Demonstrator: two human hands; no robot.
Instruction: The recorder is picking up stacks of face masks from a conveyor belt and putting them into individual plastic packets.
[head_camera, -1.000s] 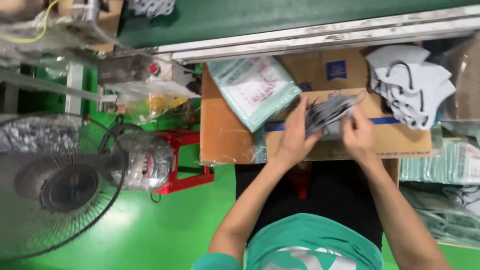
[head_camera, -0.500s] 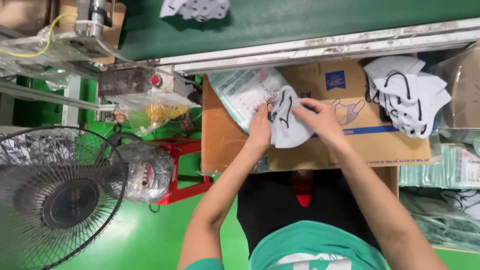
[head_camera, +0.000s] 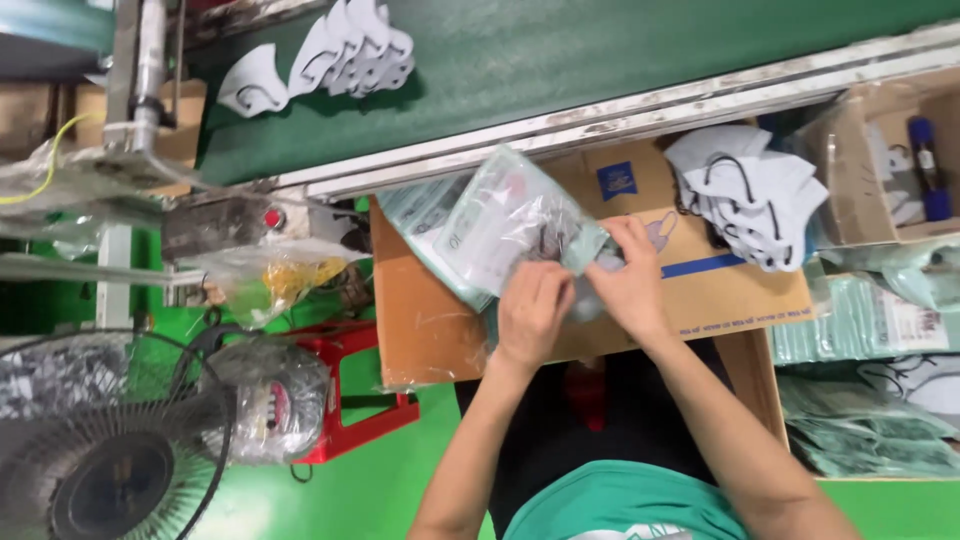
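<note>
My left hand (head_camera: 533, 310) and my right hand (head_camera: 630, 280) both grip a pale green clear plastic pouch (head_camera: 510, 225) over a brown cardboard box (head_camera: 730, 290). Grey face masks with black ear loops show through the pouch near its right end, between my hands. A stack of more such pouches (head_camera: 420, 215) lies under it on the box's left part. A loose pile of grey masks (head_camera: 750, 195) rests at the box's far right.
A green conveyor belt (head_camera: 600, 60) runs along the top, carrying several white masks (head_camera: 345, 50). A fan (head_camera: 110, 460) and a red stool (head_camera: 350, 400) stand at left. Filled green pouches (head_camera: 870, 320) and an open box (head_camera: 890, 170) lie at right.
The bundle of masks that my hands held has gone into a green pouch. Both hands shifted left then back over the box, and the view moved up toward the belt.
</note>
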